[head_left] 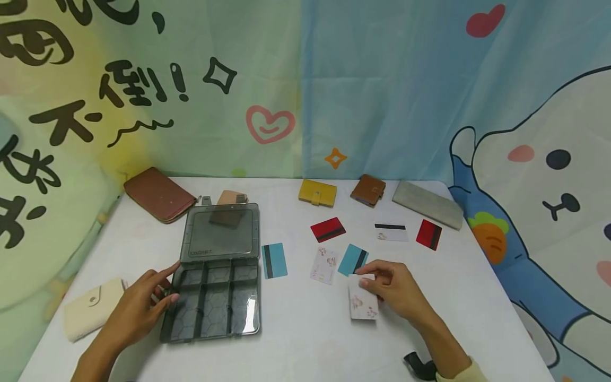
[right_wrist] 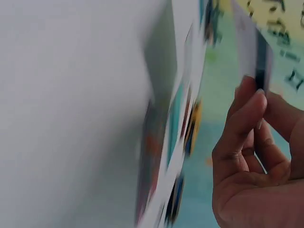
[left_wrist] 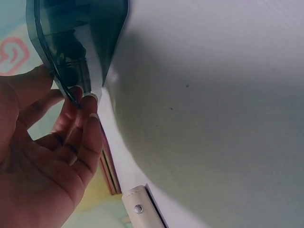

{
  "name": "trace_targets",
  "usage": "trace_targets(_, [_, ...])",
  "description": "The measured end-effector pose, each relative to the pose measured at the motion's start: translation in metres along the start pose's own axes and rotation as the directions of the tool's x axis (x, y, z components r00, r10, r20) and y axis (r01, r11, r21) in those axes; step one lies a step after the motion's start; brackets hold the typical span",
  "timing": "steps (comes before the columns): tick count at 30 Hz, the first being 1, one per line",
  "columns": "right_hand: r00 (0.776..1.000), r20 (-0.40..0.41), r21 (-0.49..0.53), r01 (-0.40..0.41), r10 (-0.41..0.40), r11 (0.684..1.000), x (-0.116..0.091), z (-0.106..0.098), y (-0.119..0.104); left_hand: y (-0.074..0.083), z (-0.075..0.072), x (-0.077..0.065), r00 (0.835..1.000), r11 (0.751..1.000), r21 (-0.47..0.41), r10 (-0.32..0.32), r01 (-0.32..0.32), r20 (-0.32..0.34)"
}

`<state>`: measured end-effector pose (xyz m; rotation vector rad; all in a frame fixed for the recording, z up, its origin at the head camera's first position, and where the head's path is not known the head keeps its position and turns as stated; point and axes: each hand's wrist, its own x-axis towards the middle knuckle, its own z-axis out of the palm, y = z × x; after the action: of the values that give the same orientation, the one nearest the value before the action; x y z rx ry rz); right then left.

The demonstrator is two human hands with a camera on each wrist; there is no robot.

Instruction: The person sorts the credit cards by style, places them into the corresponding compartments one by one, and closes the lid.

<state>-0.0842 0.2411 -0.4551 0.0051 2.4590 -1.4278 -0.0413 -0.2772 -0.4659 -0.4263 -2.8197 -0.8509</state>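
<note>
At the left rim of a grey see-through compartment case (head_left: 258, 302), my left hand (head_left: 138, 305) grips the edge between thumb and fingertips. The case lies with its lid (head_left: 221, 233) folded back; dividers split its base into several compartments. My right hand (head_left: 396, 289) pinches a white card with a floral print (head_left: 363, 297); the right wrist view shows a dark stripe on the held card (right_wrist: 247, 45). Whether more cards lie under it, I cannot tell. Just beyond are a blue striped card (head_left: 350, 259) and a floral white card (head_left: 324, 265).
Another blue card (head_left: 274, 260), two red cards (head_left: 328, 229) and a striped white card (head_left: 391, 233) lie around. At the back are a brown wallet (head_left: 159, 195), yellow wallet (head_left: 317, 193), small brown wallet (head_left: 368, 190) and grey wallet (head_left: 427, 204). A cream wallet (head_left: 93, 310) lies left.
</note>
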Motion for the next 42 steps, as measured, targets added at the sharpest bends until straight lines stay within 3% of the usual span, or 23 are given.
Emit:
trace_targets(4, [0.990, 0.136, 0.160, 0.011, -0.033, 0.987, 0.009, 0.032, -0.019, 0.000, 0.000, -0.001, 1.000, 1.000, -0.013, -0.008, 0.008, 0.011])
trace_targets(10, [0.956, 0.268, 0.241, 0.057, -0.122, 0.969, 0.020, 0.078, -0.055, -0.001, 0.000, 0.000, 0.999, 0.999, -0.011, -0.035, 0.035, 0.036])
trace_targets(15, [0.930, 0.293, 0.246, 0.153, -0.224, 0.957, 0.030, 0.113, -0.080, 0.000, 0.000, 0.000, 0.999, 0.999, 0.009, -0.037, 0.037, 0.027])
trace_targets(20, [0.918, 0.270, 0.225, 0.233, -0.290, 0.946, 0.037, 0.146, -0.096, 0.001, 0.001, -0.001, 0.999, 0.999, 0.011, -0.031, 0.031, 0.015])
trace_targets(25, [0.894, 0.252, 0.040, 0.373, -0.371, 0.927, 0.038, 0.171, -0.103, 0.000, 0.002, -0.001, 1.000, 1.000, 0.002, -0.018, 0.018, 0.006])
trace_targets(27, [0.866, 0.254, -0.087, 0.463, -0.430, 0.882, 0.037, 0.177, -0.104, 0.000, 0.003, -0.001, 1.000, 1.000, 0.002, -0.018, 0.018, 0.007])
trace_targets(30, [0.825, 0.258, -0.273, 0.562, -0.503, 0.781, 0.036, 0.183, -0.104, -0.001, 0.003, 0.000, 1.000, 1.000, 0.005, -0.021, 0.021, 0.010])
trace_targets(32, [0.811, 0.256, -0.347, 0.584, -0.526, 0.733, 0.036, 0.183, -0.103, 0.000, 0.003, -0.001, 1.000, 1.000, 0.008, -0.026, 0.026, 0.012])
trace_targets(33, [0.811, 0.250, -0.363, 0.585, -0.529, 0.725, 0.037, 0.183, -0.103, 0.000, 0.003, -0.001, 1.000, 1.000, 0.009, -0.028, 0.028, 0.014])
trace_targets(34, [0.815, 0.244, -0.360, 0.580, -0.526, 0.731, 0.039, 0.181, -0.102, 0.000, 0.003, -0.001, 0.999, 1.000, 0.010, -0.029, 0.029, 0.013])
trace_targets(38, [0.845, 0.216, -0.264, 0.532, -0.488, 0.804, 0.056, 0.168, -0.101, 0.000, 0.002, 0.000, 0.999, 1.000, 0.003, -0.031, 0.030, 0.011])
trace_targets(42, [0.897, 0.188, -0.236, 0.437, -0.401, 0.868, 0.084, 0.151, -0.096, 0.001, 0.001, 0.000, 0.999, 0.999, -0.013, -0.035, 0.035, 0.018])
